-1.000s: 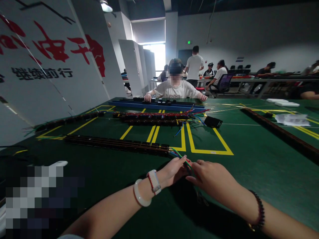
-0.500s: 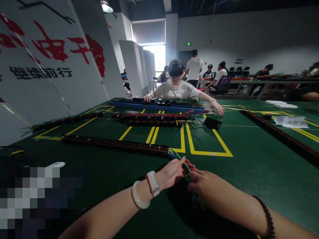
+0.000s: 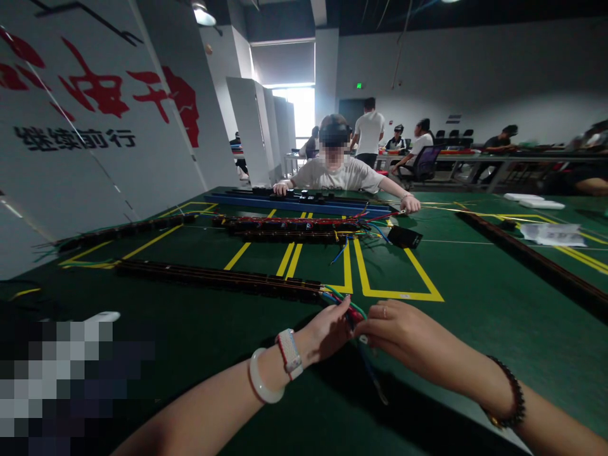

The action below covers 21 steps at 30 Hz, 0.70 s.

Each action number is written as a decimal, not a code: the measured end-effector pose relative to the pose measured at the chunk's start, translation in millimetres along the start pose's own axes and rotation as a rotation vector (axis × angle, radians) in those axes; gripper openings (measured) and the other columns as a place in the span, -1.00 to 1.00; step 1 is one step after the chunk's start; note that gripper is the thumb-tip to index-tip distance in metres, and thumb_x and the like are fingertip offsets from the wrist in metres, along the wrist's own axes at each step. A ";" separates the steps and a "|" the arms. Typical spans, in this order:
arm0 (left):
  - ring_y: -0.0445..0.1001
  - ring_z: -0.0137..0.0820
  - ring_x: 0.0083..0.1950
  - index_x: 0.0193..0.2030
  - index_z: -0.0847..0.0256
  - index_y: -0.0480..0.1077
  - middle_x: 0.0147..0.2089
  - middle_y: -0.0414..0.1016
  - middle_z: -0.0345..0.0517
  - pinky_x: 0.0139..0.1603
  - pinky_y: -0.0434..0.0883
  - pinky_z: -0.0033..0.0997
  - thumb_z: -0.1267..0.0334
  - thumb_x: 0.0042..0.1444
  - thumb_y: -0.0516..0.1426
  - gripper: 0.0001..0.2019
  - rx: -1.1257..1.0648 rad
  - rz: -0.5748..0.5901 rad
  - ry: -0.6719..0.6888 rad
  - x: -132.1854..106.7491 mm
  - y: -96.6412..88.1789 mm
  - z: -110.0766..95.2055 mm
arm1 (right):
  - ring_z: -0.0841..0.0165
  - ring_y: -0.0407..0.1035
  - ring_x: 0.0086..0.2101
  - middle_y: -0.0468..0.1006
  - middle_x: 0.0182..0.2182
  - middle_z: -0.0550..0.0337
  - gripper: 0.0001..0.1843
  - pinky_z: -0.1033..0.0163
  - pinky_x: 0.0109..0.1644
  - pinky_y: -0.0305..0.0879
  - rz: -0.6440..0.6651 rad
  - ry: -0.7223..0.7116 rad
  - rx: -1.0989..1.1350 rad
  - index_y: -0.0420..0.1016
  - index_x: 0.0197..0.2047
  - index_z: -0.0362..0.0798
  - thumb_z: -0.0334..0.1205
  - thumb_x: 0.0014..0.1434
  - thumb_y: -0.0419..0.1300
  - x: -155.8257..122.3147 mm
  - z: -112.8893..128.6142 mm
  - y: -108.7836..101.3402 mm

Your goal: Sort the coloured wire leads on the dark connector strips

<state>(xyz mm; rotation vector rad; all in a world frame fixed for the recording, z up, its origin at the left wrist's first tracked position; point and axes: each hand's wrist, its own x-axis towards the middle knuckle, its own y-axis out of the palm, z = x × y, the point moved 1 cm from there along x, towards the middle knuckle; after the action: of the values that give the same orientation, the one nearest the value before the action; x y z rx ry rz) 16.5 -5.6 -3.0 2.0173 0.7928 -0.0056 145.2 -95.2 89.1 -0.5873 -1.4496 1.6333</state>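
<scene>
My left hand [image 3: 329,328] and my right hand [image 3: 398,332] meet over the green table [image 3: 475,316], both pinched on a bundle of coloured wires [image 3: 349,309] in red, green and blue. The wires run out of the right end of a long dark terminal strip [image 3: 218,277] lying just beyond my hands. A thin dark wire end [image 3: 373,377] trails down below my right hand. My left wrist wears a white bangle and a watch, my right wrist a dark bead bracelet.
More long strips with wires [image 3: 289,223] lie across yellow floor-style markings [image 3: 380,272], with a small black box [image 3: 403,237] beside them. A person [image 3: 342,171] opposite reaches over a blue strip [image 3: 299,201]. White panels stand on the left. Papers [image 3: 553,233] lie far right.
My right hand rose and closed in on the wire bundle beside my left hand. The person opposite stretched an arm out, then pulled it back a little.
</scene>
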 end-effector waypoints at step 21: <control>0.20 -0.58 -0.55 -0.40 0.26 0.12 -0.56 0.10 -0.30 -0.07 0.39 -0.29 0.18 0.24 -0.06 -0.77 0.111 -0.056 -0.073 -6.3 5.3 -5.3 | 0.36 0.30 -0.44 0.48 -0.41 0.05 -0.54 0.32 -0.43 0.15 -0.349 0.685 0.478 0.48 -0.30 -0.20 0.11 0.08 0.21 -17.7 -161.2 62.8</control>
<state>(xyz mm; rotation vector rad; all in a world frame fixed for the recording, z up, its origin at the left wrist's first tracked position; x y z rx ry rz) 12.7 -6.7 6.0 2.0857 0.8171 -0.1577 265.9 -17.8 -9.4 -0.5073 -0.5910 1.2553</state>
